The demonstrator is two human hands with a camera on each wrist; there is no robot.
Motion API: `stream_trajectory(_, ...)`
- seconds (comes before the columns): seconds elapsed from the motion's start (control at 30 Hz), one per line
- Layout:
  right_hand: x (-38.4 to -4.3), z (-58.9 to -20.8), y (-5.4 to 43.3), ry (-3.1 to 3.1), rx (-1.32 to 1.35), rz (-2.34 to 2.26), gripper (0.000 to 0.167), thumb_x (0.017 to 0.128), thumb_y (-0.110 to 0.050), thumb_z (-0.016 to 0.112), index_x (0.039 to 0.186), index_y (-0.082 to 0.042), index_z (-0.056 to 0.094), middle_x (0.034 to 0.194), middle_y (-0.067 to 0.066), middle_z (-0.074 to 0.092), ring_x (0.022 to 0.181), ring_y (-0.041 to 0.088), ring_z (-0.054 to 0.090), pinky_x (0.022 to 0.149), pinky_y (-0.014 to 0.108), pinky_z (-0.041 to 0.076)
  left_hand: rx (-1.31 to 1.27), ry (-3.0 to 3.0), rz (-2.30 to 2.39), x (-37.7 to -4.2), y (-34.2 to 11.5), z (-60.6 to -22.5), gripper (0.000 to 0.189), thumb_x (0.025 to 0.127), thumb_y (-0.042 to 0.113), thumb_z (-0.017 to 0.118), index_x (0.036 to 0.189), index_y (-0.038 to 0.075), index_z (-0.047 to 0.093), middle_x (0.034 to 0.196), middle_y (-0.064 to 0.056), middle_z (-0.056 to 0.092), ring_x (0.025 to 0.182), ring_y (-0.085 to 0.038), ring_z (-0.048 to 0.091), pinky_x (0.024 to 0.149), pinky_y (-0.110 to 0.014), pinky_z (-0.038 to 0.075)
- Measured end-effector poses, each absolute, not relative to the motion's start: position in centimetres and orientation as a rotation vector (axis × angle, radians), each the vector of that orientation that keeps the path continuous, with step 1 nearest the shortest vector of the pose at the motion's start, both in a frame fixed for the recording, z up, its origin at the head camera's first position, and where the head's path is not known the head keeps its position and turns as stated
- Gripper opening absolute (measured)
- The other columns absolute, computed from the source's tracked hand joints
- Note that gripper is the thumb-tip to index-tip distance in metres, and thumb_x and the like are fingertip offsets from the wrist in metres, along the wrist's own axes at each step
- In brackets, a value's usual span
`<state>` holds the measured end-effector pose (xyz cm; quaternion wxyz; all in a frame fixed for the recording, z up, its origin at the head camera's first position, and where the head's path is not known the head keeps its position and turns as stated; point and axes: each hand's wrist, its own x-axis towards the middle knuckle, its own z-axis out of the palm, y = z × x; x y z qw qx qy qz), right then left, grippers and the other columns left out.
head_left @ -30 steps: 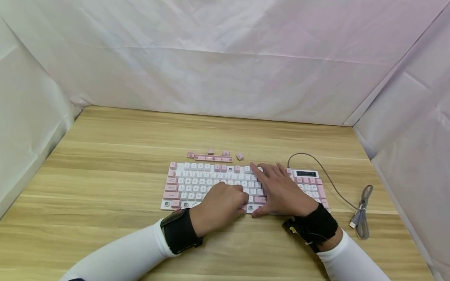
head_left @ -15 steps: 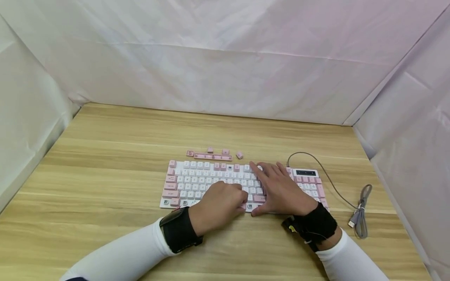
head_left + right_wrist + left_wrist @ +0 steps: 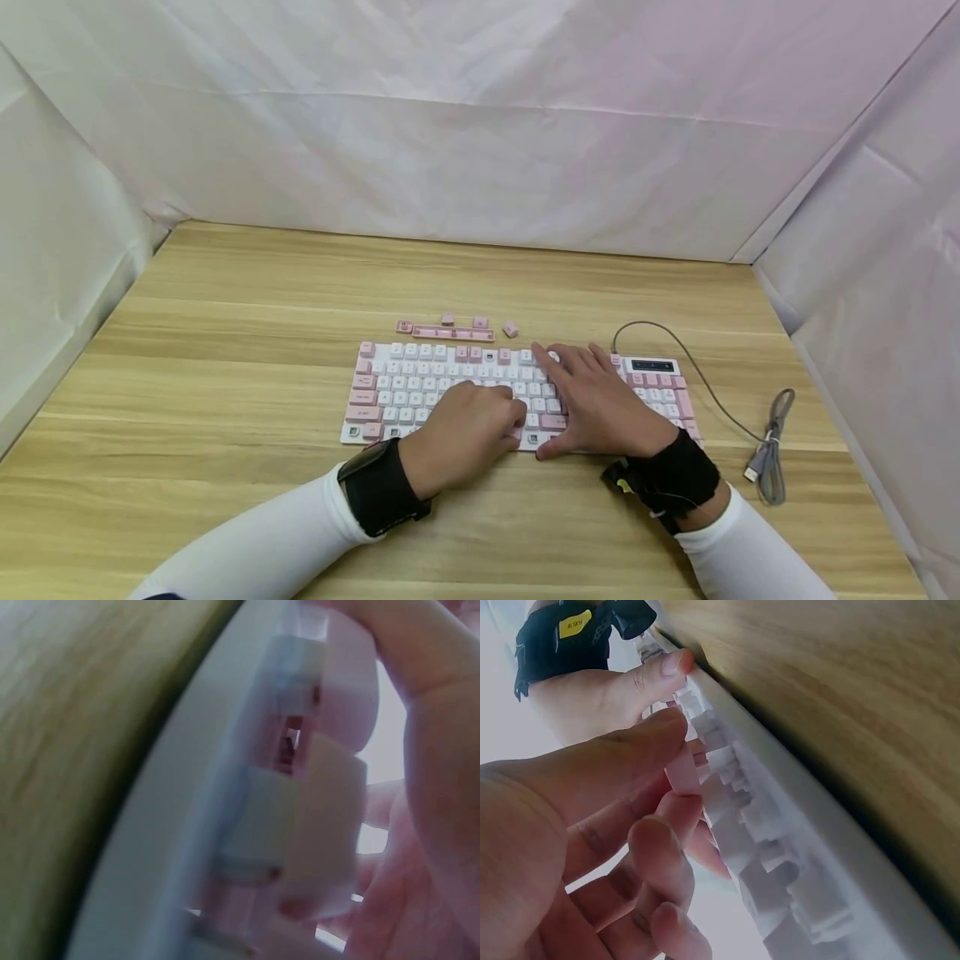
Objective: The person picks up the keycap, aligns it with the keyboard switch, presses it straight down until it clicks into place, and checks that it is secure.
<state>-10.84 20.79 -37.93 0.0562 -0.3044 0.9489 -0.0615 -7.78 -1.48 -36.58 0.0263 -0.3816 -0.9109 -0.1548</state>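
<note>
"Firstly, what does the head view give?"

"A pink-and-white keyboard (image 3: 408,387) on the wooden table (image 3: 247,333), in front of the person. Its long axis runs left to right, roughly parallel to the table's far edge. Its front edge faces the person, and the USB cable (image 3: 697,371) leaves the far side. An upturned pink spacebar (image 3: 453,333) lies parallel, just beyond it."

"And the hands?"

"The right hand (image 3: 592,402) is spread across the keyboard, thumb at the near edge. The left hand (image 3: 467,433) is curled over the front rows, its grip hidden."

"Does the left wrist view settle that?"

"It does: thumb and finger pinch a pink keycap (image 3: 681,772) at or near the front row. Which way its legend faces cannot be told. Good technique would keep it square to its switch, without twisting."

"And the right wrist view?"

"Blurred; the thumb lies against or just beside a pink key (image 3: 349,682). Bracing the frame rather than that key should steady things better."
</note>
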Motion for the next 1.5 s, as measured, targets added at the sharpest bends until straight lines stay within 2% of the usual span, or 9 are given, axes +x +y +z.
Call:
stream_trajectory(0.37, -11.02, -37.79, 20.74, 2.88, -0.935, -0.203, 0.137, 0.056, -0.076, 0.082, 0.16, -0.01, 0.021, 0.15, 0.017, 0.042, 0.137, 0.035, 0.041, 0.119, 0.061, 0.018, -1.202, -2.773, -0.478, -7.69, -1.21, -36.74, 0.009, 0.086, 0.016, 0.075, 0.079, 0.02, 0.071, 0.075, 0.009, 0.062, 0.061, -0.003, 0.054, 0.057, -0.024, 0.044)
stream_trajectory(0.73, -11.01, -37.92, 20.65, 2.881, -0.93, -0.19, 0.138, 0.055, -0.076, 0.082, 0.16, -0.01, 0.021, 0.149, 0.016, 0.043, 0.135, 0.034, 0.042, 0.119, 0.06, 0.019, -1.193, -2.854, -0.573, -7.75, -1.23, -36.86, 0.011, 0.087, 0.019, 0.076, 0.078, 0.018, 0.07, 0.074, 0.009, 0.06, 0.062, -0.002, 0.051, 0.057, -0.021, 0.043)
stream_trajectory(0.93, -10.87, -37.81, 20.59, 2.873, -0.921, -0.196, 0.137, 0.056, -0.076, 0.082, 0.159, -0.009, 0.022, 0.15, 0.017, 0.043, 0.137, 0.034, 0.04, 0.119, 0.06, 0.02, -1.203, -2.815, -0.463, -7.61, -1.17, -37.04, 0.007, 0.086, 0.02, 0.075, 0.081, 0.02, 0.07, 0.076, 0.01, 0.063, 0.061, -0.003, 0.053, 0.054, -0.024, 0.041)
stream_trajectory(1.13, -10.79, -37.81, 20.58, 2.874, -0.921, -0.199, 0.137, 0.056, -0.076, 0.082, 0.159, -0.009, 0.022, 0.15, 0.017, 0.042, 0.138, 0.034, 0.04, 0.119, 0.059, 0.02, -1.226, -2.776, -0.375, -7.59, -1.33, -36.8, 0.013, 0.088, 0.021, 0.072, 0.075, 0.022, 0.072, 0.07, 0.01, 0.061, 0.055, -0.003, 0.05, 0.051, -0.025, 0.038)
stream_trajectory(1.5, -10.72, -37.82, 20.74, 2.876, -0.921, -0.205, 0.137, 0.056, -0.075, 0.082, 0.159, -0.009, 0.022, 0.15, 0.017, 0.043, 0.136, 0.034, 0.042, 0.119, 0.059, 0.019, -1.238, -2.864, -0.556, -7.78, -1.19, -36.62, 0.015, 0.09, 0.015, 0.072, 0.075, 0.019, 0.07, 0.073, 0.01, 0.059, 0.061, -0.001, 0.049, 0.055, -0.02, 0.041)
